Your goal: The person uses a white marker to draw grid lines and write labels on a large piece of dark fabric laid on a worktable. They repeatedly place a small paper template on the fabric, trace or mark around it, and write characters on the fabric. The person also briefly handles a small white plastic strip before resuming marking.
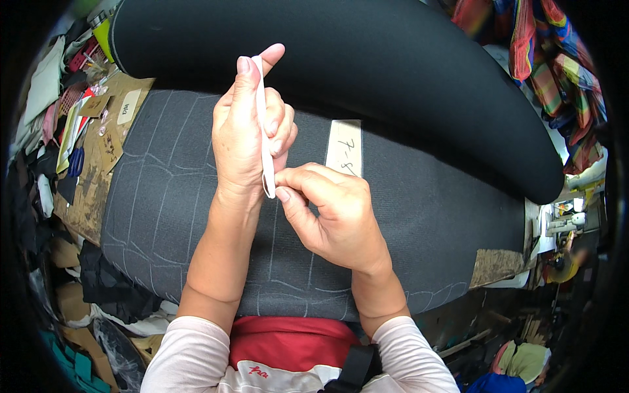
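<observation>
White strip (264, 121) lies along the left hand (244, 128), its upper end between thumb and index finger, the other fingers curled just to its right. Left fingers are closed about it, index reaching past the upper end. Right hand (341, 203) has thumb and index drawn narrow, tips just beside the lower end; cannot tell whether they grip its edge. Long axis runs nearly upright in view, upper end leaning slightly left and away from the wearer, lower end toward the wrist side. Lower end appears folded into a small loop. Handling, judged by look: light, thin, soft and pliable, likely to bend or twist rather than break; slipperiness unclear. Best hold: upper end pinched flat by the left thumb, loop taken at its edge by the right fingertips. Beneath the fingers lies dark cloth (173, 203) with pale lines; beyond them, a black roll (314, 59).
</observation>
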A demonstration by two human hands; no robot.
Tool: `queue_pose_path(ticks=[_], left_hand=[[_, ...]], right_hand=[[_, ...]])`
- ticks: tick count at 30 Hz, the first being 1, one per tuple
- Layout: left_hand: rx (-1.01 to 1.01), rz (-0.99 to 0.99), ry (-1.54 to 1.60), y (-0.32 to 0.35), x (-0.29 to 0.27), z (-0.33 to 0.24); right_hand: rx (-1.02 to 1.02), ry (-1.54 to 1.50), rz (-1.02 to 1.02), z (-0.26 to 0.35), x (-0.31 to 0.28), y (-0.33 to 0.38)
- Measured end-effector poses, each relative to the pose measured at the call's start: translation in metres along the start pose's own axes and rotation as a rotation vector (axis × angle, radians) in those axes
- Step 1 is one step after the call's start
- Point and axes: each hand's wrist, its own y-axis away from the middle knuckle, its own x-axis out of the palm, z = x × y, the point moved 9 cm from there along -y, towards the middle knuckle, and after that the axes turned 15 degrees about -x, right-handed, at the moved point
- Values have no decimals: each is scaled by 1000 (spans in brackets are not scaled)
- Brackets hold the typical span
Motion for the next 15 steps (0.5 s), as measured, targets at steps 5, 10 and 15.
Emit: queue_pose_path(ticks=[5,10,15], left_hand=[[47,-26,-143,2,4,-1],[14,1,-83,1,5,2],[6,14,-58,3,5,4]], right_hand=[[41,7,23,-5,1,2],[-26,5,-6,-2,0,1],[-76,110,-49,5,3,1]])
